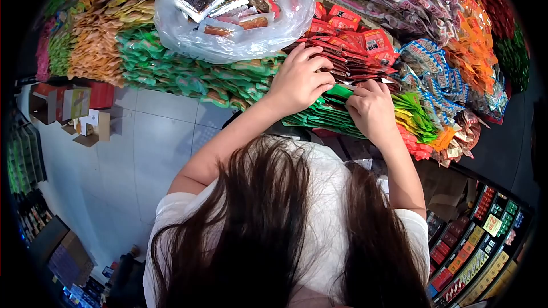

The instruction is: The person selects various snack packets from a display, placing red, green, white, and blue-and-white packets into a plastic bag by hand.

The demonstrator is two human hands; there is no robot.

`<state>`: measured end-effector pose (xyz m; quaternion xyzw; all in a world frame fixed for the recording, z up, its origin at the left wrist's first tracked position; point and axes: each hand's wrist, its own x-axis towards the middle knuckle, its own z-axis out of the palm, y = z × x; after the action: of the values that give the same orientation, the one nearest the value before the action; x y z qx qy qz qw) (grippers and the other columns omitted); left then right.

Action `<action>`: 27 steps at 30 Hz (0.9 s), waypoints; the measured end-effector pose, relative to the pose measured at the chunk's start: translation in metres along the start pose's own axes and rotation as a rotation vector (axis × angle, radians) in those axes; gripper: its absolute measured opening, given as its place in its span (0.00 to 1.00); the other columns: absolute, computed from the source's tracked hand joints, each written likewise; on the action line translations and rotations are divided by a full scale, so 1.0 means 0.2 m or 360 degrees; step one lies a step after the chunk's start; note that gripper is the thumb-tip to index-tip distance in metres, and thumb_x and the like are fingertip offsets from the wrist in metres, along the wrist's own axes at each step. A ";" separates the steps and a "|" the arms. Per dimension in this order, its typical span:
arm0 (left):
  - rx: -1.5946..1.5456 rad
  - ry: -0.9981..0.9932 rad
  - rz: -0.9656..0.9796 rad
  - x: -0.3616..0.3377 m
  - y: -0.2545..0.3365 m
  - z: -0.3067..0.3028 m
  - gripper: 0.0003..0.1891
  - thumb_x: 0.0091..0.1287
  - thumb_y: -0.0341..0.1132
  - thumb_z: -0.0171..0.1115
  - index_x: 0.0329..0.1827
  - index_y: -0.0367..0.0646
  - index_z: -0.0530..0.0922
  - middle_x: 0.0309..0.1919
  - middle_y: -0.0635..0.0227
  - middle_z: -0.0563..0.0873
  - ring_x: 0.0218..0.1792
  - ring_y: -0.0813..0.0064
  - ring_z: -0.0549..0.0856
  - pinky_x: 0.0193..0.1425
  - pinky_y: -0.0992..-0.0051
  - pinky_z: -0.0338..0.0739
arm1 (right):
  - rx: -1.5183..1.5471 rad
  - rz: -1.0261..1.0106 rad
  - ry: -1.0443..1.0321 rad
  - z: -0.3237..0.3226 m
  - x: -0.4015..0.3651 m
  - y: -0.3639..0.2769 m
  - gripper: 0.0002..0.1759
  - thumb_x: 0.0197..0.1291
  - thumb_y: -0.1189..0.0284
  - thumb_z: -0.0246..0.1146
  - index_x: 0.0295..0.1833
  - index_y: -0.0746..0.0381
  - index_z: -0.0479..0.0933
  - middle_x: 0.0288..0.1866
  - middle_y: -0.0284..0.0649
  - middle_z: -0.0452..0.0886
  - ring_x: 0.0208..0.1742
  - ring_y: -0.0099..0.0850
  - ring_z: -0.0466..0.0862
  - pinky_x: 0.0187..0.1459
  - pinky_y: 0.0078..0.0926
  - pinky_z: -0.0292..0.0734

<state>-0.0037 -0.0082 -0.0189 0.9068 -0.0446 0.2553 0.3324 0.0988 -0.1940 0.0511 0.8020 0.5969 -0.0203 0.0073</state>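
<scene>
My left hand (301, 80) rests with bent fingers over the seam between dark red packets (337, 57) and green packets (328, 115). Close on its right, my right hand (371, 105) has its fingers curled at the top edge of the green packets; what its fingertips hold is too small to make out. Bright red packets (371, 43) lie just beyond both hands. Above my left hand stands an open clear plastic bag (234, 45) with several sealed food packs in it. Yellow and light green packets (414, 115) lie right of my right hand.
Rows of orange packets (97, 40) and mint green packets (165, 68) fill the left of the display. Blue and white packets (431, 74) lie at the right. Open cartons (91, 125) stand on the tiled floor (165, 137). A product shelf (474, 251) is at lower right.
</scene>
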 end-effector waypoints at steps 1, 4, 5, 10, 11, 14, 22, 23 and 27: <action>0.0002 0.0004 -0.0002 0.00 0.00 0.00 0.06 0.61 0.39 0.67 0.37 0.50 0.85 0.48 0.72 0.83 0.64 0.56 0.74 0.73 0.48 0.60 | -0.0002 0.0009 -0.0008 0.00 0.00 0.00 0.02 0.44 0.73 0.68 0.26 0.58 0.81 0.33 0.30 0.81 0.43 0.33 0.77 0.49 0.34 0.71; 0.0004 0.0015 0.0002 -0.01 0.00 0.00 0.06 0.61 0.39 0.66 0.37 0.50 0.85 0.49 0.72 0.83 0.64 0.56 0.74 0.73 0.48 0.60 | 0.0011 0.0024 -0.0032 0.00 0.01 -0.01 0.02 0.45 0.73 0.68 0.26 0.58 0.81 0.34 0.30 0.82 0.44 0.33 0.77 0.50 0.34 0.71; 0.0004 0.0014 -0.0002 -0.01 0.00 0.00 0.06 0.62 0.39 0.66 0.37 0.49 0.85 0.49 0.71 0.83 0.64 0.57 0.74 0.74 0.48 0.60 | 0.0009 0.0031 -0.0035 -0.01 0.01 -0.01 0.02 0.45 0.73 0.68 0.26 0.58 0.82 0.34 0.30 0.82 0.44 0.34 0.77 0.50 0.34 0.71; 0.0002 0.0029 -0.0014 -0.01 0.01 0.00 0.06 0.62 0.39 0.66 0.37 0.48 0.85 0.49 0.71 0.83 0.64 0.57 0.74 0.74 0.49 0.60 | -0.0055 -0.0054 0.0009 -0.03 -0.01 0.01 0.02 0.45 0.72 0.67 0.24 0.58 0.81 0.32 0.30 0.81 0.42 0.33 0.77 0.47 0.33 0.71; 0.0001 0.0021 -0.0019 -0.01 0.01 0.00 0.06 0.62 0.38 0.66 0.37 0.48 0.85 0.49 0.70 0.83 0.64 0.57 0.74 0.74 0.49 0.60 | -0.0045 -0.0068 0.0075 -0.02 -0.01 0.01 0.04 0.45 0.72 0.67 0.23 0.58 0.81 0.30 0.30 0.81 0.40 0.33 0.77 0.44 0.33 0.71; -0.0001 0.0016 -0.0020 -0.01 0.01 0.00 0.06 0.63 0.38 0.65 0.36 0.48 0.85 0.49 0.70 0.83 0.64 0.57 0.74 0.74 0.49 0.60 | -0.0072 -0.0057 0.0067 0.00 0.00 0.01 0.03 0.46 0.71 0.67 0.24 0.57 0.81 0.31 0.30 0.81 0.40 0.33 0.77 0.45 0.33 0.72; 0.0100 -0.0137 -0.0010 -0.03 0.01 -0.04 0.09 0.63 0.36 0.65 0.45 0.50 0.83 0.55 0.68 0.80 0.68 0.55 0.71 0.75 0.48 0.58 | -0.0003 -0.0044 -0.0023 -0.06 -0.04 0.01 0.03 0.47 0.72 0.69 0.28 0.57 0.82 0.31 0.31 0.80 0.43 0.34 0.77 0.48 0.34 0.72; 0.0102 -0.0134 -0.0008 -0.04 0.02 -0.06 0.09 0.63 0.36 0.65 0.45 0.50 0.83 0.55 0.68 0.80 0.68 0.55 0.71 0.75 0.48 0.58 | 0.0052 -0.0035 -0.0034 -0.08 -0.04 0.01 0.03 0.48 0.72 0.69 0.30 0.57 0.82 0.31 0.31 0.80 0.43 0.35 0.78 0.48 0.34 0.71; 0.0028 -0.0022 -0.0092 -0.11 0.04 -0.19 0.15 0.60 0.32 0.68 0.50 0.47 0.80 0.59 0.64 0.77 0.69 0.51 0.70 0.74 0.49 0.62 | 0.0248 0.0084 0.0050 -0.09 -0.06 0.01 0.05 0.51 0.70 0.69 0.33 0.58 0.83 0.35 0.33 0.81 0.46 0.36 0.79 0.47 0.34 0.72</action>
<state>-0.0413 0.0073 -0.0010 0.9124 -0.0185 0.2396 0.3313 0.0975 -0.2050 0.0704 0.8158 0.5723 -0.0539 -0.0639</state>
